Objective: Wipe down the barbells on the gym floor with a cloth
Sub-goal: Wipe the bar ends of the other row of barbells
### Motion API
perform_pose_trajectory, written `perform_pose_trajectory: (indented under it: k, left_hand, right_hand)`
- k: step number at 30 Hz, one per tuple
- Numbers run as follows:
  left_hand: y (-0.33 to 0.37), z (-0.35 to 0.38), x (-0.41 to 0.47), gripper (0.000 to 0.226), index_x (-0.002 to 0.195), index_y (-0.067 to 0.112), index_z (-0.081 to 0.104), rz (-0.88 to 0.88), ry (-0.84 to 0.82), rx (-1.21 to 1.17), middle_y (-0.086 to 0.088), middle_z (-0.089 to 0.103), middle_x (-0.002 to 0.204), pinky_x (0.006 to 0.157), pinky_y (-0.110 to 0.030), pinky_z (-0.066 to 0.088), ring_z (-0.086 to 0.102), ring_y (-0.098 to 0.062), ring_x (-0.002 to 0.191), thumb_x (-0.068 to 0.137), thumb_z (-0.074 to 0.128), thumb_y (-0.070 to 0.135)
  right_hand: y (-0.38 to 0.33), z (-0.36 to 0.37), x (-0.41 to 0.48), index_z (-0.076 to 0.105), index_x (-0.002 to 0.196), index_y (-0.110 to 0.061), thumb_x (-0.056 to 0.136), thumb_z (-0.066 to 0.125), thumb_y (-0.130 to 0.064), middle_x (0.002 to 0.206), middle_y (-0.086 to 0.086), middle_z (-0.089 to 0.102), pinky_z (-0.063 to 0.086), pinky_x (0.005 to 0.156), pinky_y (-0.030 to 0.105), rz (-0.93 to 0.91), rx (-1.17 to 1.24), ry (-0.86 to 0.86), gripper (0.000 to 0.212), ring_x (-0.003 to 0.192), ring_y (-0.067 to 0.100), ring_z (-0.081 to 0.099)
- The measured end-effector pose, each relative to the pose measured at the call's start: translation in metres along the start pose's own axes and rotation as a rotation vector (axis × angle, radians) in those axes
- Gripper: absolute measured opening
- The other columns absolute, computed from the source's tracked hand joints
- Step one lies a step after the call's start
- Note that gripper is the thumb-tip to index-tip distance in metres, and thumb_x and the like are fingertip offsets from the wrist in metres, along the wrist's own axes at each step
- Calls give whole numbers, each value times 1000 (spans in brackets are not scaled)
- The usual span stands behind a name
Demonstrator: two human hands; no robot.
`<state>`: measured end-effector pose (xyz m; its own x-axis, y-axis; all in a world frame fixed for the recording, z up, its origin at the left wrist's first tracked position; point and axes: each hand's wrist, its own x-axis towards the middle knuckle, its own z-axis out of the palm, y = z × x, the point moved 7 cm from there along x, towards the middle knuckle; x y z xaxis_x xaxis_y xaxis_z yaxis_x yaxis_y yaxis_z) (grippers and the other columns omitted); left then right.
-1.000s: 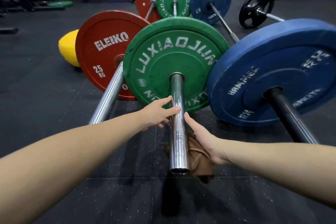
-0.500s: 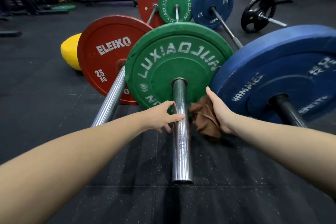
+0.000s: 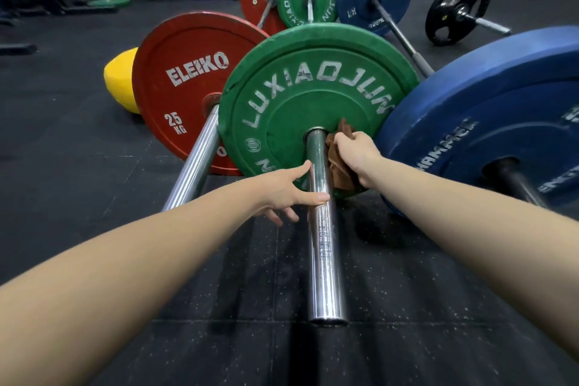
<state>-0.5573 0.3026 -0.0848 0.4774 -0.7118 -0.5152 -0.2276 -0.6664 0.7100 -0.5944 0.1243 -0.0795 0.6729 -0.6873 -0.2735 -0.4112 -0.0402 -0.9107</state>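
Head view shows the chrome sleeve (image 3: 326,260) of the middle barbell. Its green plate (image 3: 313,88) stands between a red plate (image 3: 181,88) and a blue plate (image 3: 485,122). The right hand (image 3: 355,153) clutches a brown cloth (image 3: 341,174) against the right side of the sleeve, just beside the green plate. The left hand (image 3: 291,194) is relaxed, with straight fingers touching the sleeve from the left.

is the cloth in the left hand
No, the right hand grips the brown cloth beside the chrome bar at the green plate, while the left hand only rests its thumb on that bar.
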Motion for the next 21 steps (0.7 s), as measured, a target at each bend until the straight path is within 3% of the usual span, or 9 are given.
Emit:
perform_pose_trajectory:
  k: [7, 12, 17, 21]
  left_hand:
    - [-2, 1, -3, 109, 159, 53, -2, 0, 3, -40, -10, 45, 159, 77, -37, 64, 75, -19, 95, 83, 76, 59]
    - [1, 2, -7, 106, 160, 53, 0, -22, 19, -43, -11, 48, 157, 84, -42, 63, 75, -21, 97, 84, 76, 58]
    - [1, 3, -10, 106, 160, 53, 2, -36, 24, -51, -13, 57, 148, 87, -44, 62, 75, -22, 98, 84, 76, 56]
    - [-1, 4, -10, 104, 160, 53, 2, -35, 13, -74, -13, 61, 143, 84, -41, 63, 75, -22, 94, 86, 76, 54]
  right_hand:
    - [5, -3, -18, 66, 110, -24, 96, 52, -36, 96, 1, 71, 50, 75, 33, -139, -199, -81, 23, 89, 22, 66]
    - [24, -8, -46, 66, 97, -21, 95, 55, -38, 91, 0, 69, 43, 65, 29, -168, -231, -80, 20, 83, 17, 63]
    - [37, -3, -48, 64, 92, -25, 93, 54, -37, 88, -1, 70, 51, 77, 35, -147, -145, -54, 16, 85, 22, 65]
    - [15, 2, -25, 66, 101, -24, 92, 53, -32, 93, 3, 72, 56, 85, 40, -162, -95, -22, 17, 90, 26, 68]
